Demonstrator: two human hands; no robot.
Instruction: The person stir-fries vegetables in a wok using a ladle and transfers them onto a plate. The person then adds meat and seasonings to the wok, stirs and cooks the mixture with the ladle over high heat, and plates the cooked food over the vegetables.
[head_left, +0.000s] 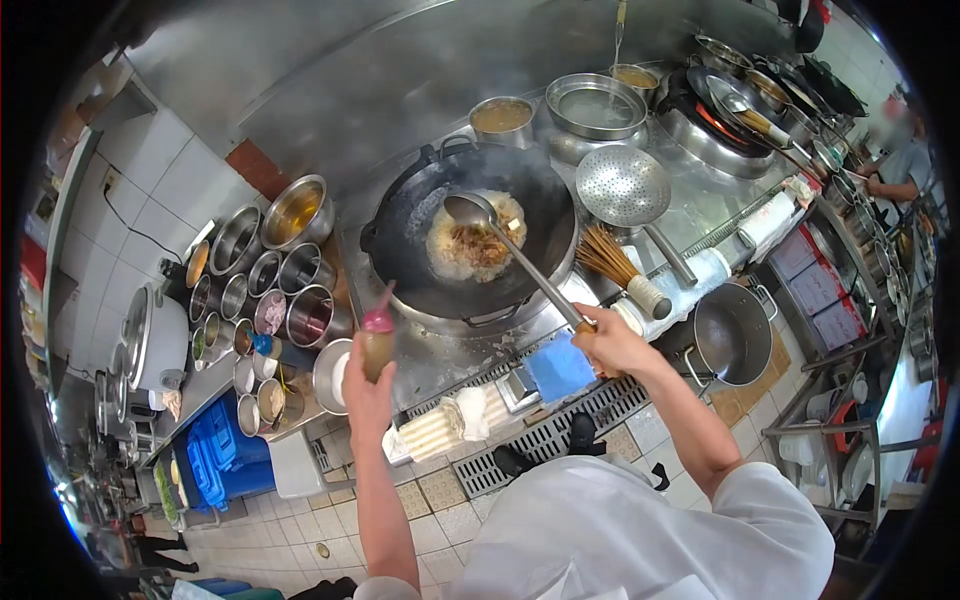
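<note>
My left hand is wrapped round a squeeze bottle with a pink nozzle cap, held upright left of the wok's near rim. Brownish contents show through the bottle. In my right hand is the wooden handle end of a long metal ladle. The ladle's bowl rests over the food in the black wok, its underside partly hidden. Bubbling liquid with brown pieces lies in the wok's middle, and steam rises from it. A white bowl stands just left of the bottle.
Metal containers of ingredients crowd the left counter. A perforated strainer and bamboo brush lie right of the wok. Folded cloths line the front edge. A deep pot stands lower right. Another person works far right.
</note>
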